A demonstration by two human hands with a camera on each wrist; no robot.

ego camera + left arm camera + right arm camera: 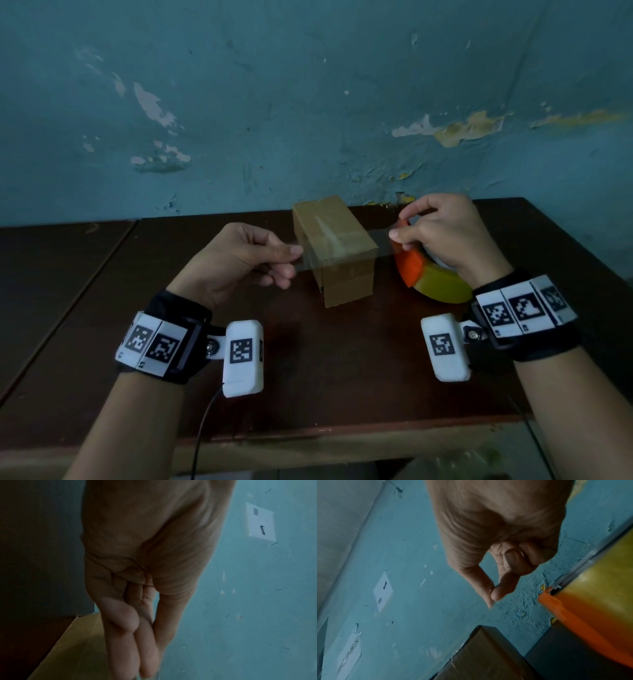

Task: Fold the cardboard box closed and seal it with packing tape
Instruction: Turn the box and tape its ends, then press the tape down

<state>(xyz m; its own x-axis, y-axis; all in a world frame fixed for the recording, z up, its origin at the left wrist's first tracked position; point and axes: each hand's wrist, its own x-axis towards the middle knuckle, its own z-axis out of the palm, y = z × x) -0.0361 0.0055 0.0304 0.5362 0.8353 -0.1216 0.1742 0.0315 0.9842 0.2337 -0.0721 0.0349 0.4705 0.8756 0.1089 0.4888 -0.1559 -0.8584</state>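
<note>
The box (334, 248) stands closed on the dark table (342, 377), close to the peeling blue wall (308, 102), with a glossy run of tape already along its top. A clear strip (342, 255) is stretched flat just above the box, running crosswise from one hand to the other. The left hand (239, 263) is to the left of the box, thumb and fingers pressed together on the strip's free end; from the left wrist view the fingers (130, 635) lie long and close against the thumb, with the box's edge below them. The right hand (442, 233) is on the far side of the box, at the tape roll (435, 277), a yellowish roll in an orange dispenser tilted up off the table. Its thumb and forefinger are pinched together at the dispenser's top edge, where the strip leaves it; the right wrist view shows the two fingertips (498, 593) meeting, the other fingers curled in behind, though the strip itself is too clear to pick out there. Both wrists wear black bands carrying white marker blocks (243, 356).
</note>
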